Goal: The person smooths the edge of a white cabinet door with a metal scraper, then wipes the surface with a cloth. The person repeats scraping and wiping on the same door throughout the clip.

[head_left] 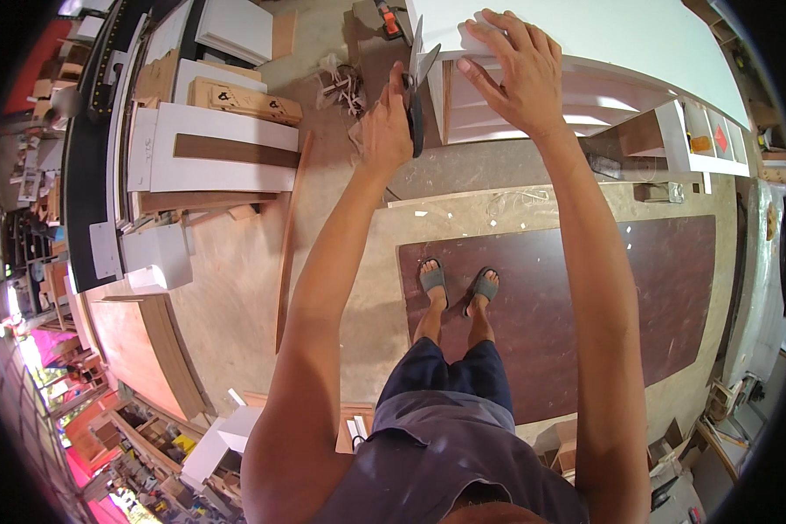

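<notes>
My left hand (pixel 389 122) grips black-handled scissors (pixel 415 122), their metal blades apart at the near left corner of a white cabinet (pixel 637 35) along the top of the view. My right hand (pixel 520 74) rests on that cabinet’s near edge with fingers spread and slightly bent, just right of the blades; whatever lies under the fingertips is too hidden to make out. Pale shelves (pixel 603 118) show inside the cabinet below my right hand.
A dark red-brown sheet (pixel 646 314) lies under my sandalled feet. Stacked white and wooden boards (pixel 218 122) stand at left, with a long plank (pixel 293 244) beside them. Plywood sheets (pixel 140 349) lie lower left. An orange-and-black tool (pixel 389 17) is beside the cabinet; white compartments (pixel 707 140) sit at right.
</notes>
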